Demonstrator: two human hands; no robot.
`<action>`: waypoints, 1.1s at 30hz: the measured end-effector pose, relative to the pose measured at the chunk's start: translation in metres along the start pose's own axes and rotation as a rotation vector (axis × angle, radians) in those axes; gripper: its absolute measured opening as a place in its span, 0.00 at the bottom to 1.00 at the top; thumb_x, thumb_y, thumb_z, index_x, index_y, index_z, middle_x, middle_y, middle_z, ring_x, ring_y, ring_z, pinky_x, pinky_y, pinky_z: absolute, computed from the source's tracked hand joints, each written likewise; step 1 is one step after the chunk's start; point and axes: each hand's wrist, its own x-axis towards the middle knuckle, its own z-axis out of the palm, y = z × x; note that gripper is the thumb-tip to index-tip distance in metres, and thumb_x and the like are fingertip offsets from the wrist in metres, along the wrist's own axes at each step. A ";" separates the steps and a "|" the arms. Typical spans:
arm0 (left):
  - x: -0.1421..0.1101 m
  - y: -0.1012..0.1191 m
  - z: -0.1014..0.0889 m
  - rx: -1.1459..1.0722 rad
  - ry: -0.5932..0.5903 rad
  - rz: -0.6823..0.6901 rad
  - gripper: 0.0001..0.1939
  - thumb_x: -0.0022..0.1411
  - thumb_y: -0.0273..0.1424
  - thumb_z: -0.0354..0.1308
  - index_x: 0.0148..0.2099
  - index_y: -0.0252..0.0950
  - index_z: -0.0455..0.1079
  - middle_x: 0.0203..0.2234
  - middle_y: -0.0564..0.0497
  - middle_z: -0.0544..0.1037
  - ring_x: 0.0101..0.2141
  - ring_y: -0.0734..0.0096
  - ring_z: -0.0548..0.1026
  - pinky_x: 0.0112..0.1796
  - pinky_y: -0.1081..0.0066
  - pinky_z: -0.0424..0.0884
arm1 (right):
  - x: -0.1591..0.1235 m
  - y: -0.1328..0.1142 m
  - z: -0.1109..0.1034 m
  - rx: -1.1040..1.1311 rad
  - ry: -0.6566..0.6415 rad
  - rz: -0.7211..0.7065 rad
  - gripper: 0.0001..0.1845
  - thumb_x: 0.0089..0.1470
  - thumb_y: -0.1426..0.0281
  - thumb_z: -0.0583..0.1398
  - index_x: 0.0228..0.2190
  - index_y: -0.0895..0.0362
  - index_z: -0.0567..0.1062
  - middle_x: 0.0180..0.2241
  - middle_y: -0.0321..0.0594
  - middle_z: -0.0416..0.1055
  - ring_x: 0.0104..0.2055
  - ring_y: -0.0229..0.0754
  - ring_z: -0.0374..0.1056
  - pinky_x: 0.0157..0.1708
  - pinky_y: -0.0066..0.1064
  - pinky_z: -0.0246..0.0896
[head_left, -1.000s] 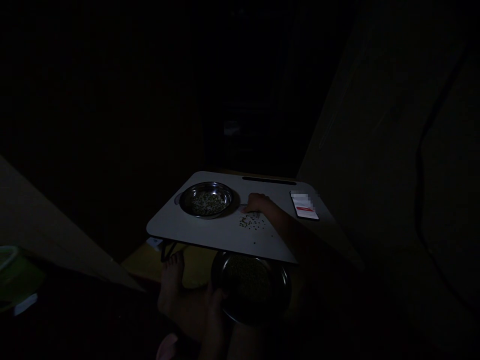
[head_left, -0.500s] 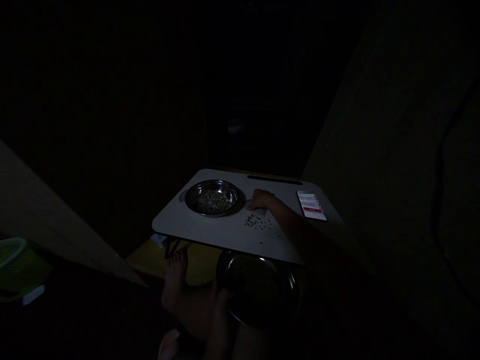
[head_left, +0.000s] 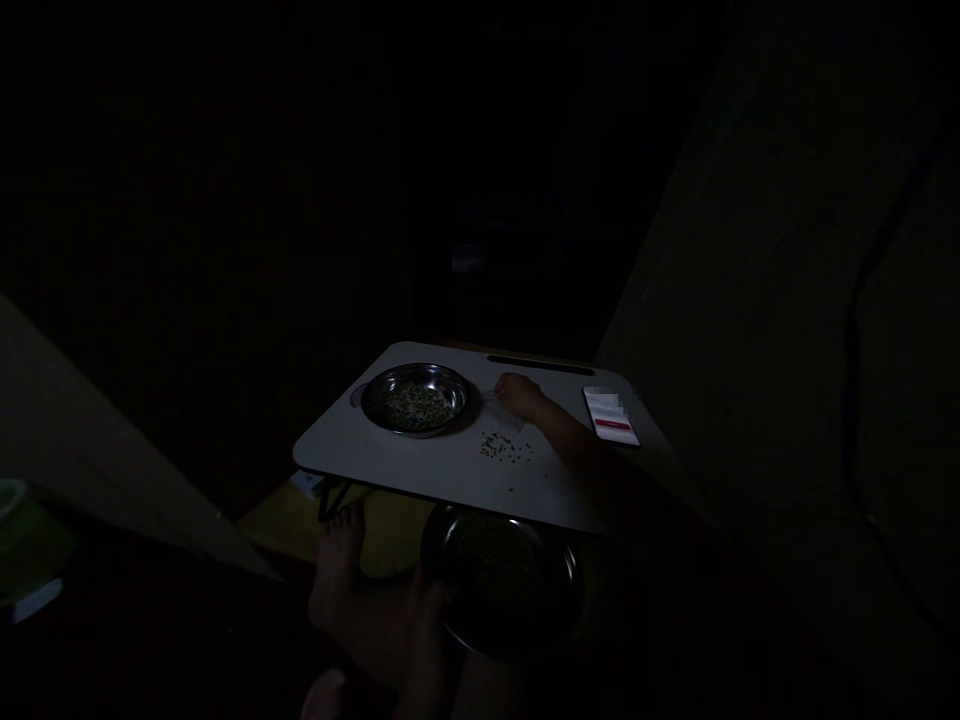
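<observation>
In the dim light, my right hand (head_left: pixel 517 396) is closed over the white folding table (head_left: pixel 375 465), gripping a pale translucent piece (head_left: pixel 504 414) that looks like thin plastic; its exact kind is hard to make out. Just in front of that lie scattered small greenish beans (head_left: pixel 496 447). Left of the hand stands a steel bowl (head_left: pixel 457 390) with more of the beans and some paler bits in it. Below the table edge, my left hand (head_left: pixel 430 606) is closed on the near left rim of a larger steel bowl (head_left: pixel 572 578) over my lap, with dark green contents.
A phone (head_left: pixel 611 416) with a lit screen lies at the table's right side. A slot (head_left: pixel 540 365) runs along the far edge. At the far left is a green container (head_left: pixel 30 535). A wall (head_left: pixel 765 400) with a hanging dark cable (head_left: pixel 853 400) rises at right.
The view has shifted a little, so everything sits slightly further left. My right hand has lifted a bit, with more of the translucent piece showing below it. My left hand keeps its grip.
</observation>
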 end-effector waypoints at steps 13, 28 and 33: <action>-0.013 0.022 0.007 0.151 0.043 -0.015 0.27 0.35 0.27 0.57 0.44 0.41 0.63 0.50 0.52 0.61 0.54 0.51 0.49 0.51 0.53 0.50 | -0.061 0.048 -0.050 0.026 0.029 -0.014 0.08 0.45 0.71 0.54 0.25 0.60 0.73 0.27 0.43 0.71 0.30 0.38 0.65 0.26 0.24 0.52; -0.015 0.013 0.010 0.229 0.012 0.062 0.25 0.36 0.25 0.54 0.42 0.40 0.64 0.47 0.52 0.65 0.53 0.53 0.53 0.51 0.56 0.51 | -0.044 0.040 -0.004 1.202 0.037 0.121 0.09 0.42 0.69 0.54 0.17 0.59 0.64 0.14 0.31 0.60 0.17 0.30 0.55 0.19 0.24 0.52; -0.015 0.014 0.009 0.177 0.019 0.046 0.26 0.38 0.28 0.55 0.45 0.39 0.63 0.49 0.51 0.63 0.52 0.56 0.55 0.52 0.57 0.49 | -0.044 0.026 -0.002 1.420 0.040 0.112 0.07 0.45 0.72 0.54 0.19 0.59 0.64 0.18 0.33 0.64 0.20 0.31 0.61 0.26 0.25 0.58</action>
